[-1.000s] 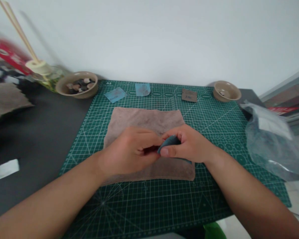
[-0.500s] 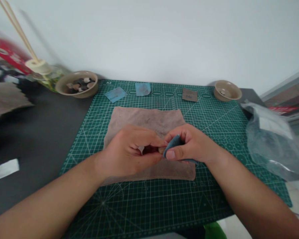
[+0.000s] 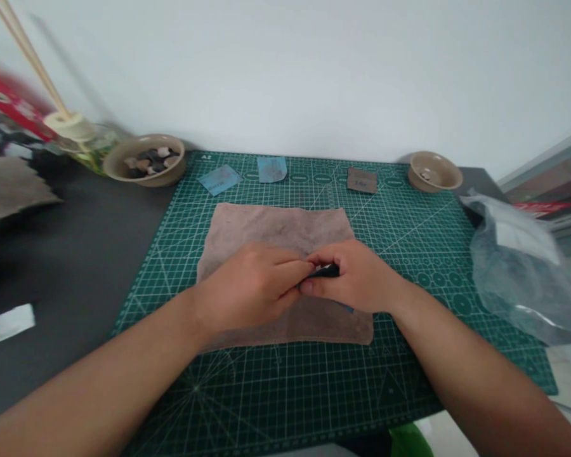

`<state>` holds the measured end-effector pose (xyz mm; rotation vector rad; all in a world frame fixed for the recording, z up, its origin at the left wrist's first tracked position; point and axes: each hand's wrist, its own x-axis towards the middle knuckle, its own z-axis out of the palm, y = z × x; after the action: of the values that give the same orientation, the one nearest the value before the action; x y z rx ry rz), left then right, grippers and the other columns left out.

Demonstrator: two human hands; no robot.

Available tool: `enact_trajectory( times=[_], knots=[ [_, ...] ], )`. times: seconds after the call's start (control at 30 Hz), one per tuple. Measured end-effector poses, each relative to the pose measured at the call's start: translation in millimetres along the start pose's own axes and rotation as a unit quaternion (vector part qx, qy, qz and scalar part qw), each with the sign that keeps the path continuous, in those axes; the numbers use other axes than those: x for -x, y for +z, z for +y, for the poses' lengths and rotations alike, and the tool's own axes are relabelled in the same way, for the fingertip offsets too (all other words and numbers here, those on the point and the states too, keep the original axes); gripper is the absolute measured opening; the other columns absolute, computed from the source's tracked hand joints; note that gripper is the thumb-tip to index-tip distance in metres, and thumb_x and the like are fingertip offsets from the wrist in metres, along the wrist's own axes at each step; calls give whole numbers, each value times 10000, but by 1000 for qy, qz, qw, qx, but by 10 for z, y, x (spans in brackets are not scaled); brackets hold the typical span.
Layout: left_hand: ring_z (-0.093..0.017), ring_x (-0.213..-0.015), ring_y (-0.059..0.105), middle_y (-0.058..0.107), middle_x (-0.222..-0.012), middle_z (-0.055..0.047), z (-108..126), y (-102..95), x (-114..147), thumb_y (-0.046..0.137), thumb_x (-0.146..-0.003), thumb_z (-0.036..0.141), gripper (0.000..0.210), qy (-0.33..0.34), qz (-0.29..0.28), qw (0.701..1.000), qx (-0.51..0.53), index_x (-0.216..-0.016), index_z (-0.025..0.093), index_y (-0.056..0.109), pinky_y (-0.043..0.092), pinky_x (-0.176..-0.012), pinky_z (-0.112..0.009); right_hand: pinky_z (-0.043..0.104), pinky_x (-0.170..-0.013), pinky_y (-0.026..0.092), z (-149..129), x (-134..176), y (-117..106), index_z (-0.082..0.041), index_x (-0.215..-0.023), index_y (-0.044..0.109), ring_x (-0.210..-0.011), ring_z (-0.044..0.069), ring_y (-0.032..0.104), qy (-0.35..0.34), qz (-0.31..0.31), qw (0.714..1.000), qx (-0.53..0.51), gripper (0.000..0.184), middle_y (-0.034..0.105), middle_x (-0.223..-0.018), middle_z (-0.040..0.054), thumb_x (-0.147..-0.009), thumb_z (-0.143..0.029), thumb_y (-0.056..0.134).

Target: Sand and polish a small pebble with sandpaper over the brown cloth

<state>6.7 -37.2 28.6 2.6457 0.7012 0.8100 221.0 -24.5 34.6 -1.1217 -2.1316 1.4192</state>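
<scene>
Above the brown cloth [image 3: 285,222], my two hands meet at the fingertips. My right hand [image 3: 349,276] pinches a folded piece of sandpaper [image 3: 328,271], dark on the side that shows, with a bit of its blue backing below the palm. My left hand [image 3: 254,282] is closed, back upward, its thumb and fingers pressed against the sandpaper. The small brownish stone seen between the left fingertips half a second ago is now hidden by the fingers. Under the cloth lies a green cutting mat [image 3: 285,393].
Two blue sandpaper pieces [image 3: 221,180] and a brown one [image 3: 362,180] lie along the mat's back. A bowl of stones [image 3: 147,181] stands back left, another bowl [image 3: 435,172] with small stones back right. A clear plastic bag [image 3: 518,266] is at right, a reed diffuser [image 3: 73,127] at left.
My left hand has rolled over and closed up against the right, covering the stone. The sandpaper in my right hand has tipped from its blue side to its dark side.
</scene>
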Motion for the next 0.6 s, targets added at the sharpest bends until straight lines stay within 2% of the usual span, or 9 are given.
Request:
enact_trajectory(
  times=[0.07,0.2,0.27,0.33,0.4,0.47,0.6],
  knots=[
    [-105,-552,567,630,-644,18,-15,11,-14,581,-881,103,124,-25,2,999,33,-844,159,686,392,-507,-237,222,-555,377,6,-4,-6,-149,-829,755,-651,120,583,4,-1,1000,-6,230,660,-680,-10,-801,-375,780],
    [-58,-520,567,633,-628,57,30,-39,-50,663,-841,93,90,-67,77,983,155,-858,178,685,404,-491,-170,214,-417,308,8,35,-35,-147,-882,727,-428,82,433,31,-78,976,-202,408,518,-519,-66,-828,-552,720],
    [-62,-524,565,634,-633,50,33,-44,-51,661,-844,100,83,-61,72,985,145,-860,179,681,401,-489,-176,213,-432,319,0,41,-32,-146,-875,732,-451,84,450,24,-64,981,-182,408,536,-537,-58,-817,-550,735],
    [-84,-541,560,618,-625,34,10,-24,-43,620,-857,106,92,-50,35,995,83,-819,174,670,386,-497,-208,215,-508,362,-5,27,-20,-145,-841,749,-564,101,527,8,-15,997,-79,352,607,-618,-26,-787,-491,787],
    [-96,-547,550,610,-620,26,-16,0,-35,584,-858,102,127,-52,10,998,41,-789,172,664,370,-505,-227,221,-562,383,-4,4,-11,-145,-837,765,-643,118,566,4,11,1000,-8,314,650,-678,-7,-784,-453,801],
    [-89,-539,544,614,-616,31,-20,6,-35,577,-851,95,136,-63,11,997,53,-790,174,671,366,-508,-220,221,-568,392,-2,-9,-17,-147,-862,771,-647,120,570,9,3,1000,-14,308,653,-688,-8,-798,-447,791],
    [-69,-524,549,620,-596,38,32,-40,-54,605,-841,84,130,-78,25,991,104,-785,170,686,382,-509,-187,195,-497,356,-12,11,-50,-137,-855,750,-557,84,501,18,-37,992,-123,319,577,-604,-45,-766,-434,826]
  ],
)
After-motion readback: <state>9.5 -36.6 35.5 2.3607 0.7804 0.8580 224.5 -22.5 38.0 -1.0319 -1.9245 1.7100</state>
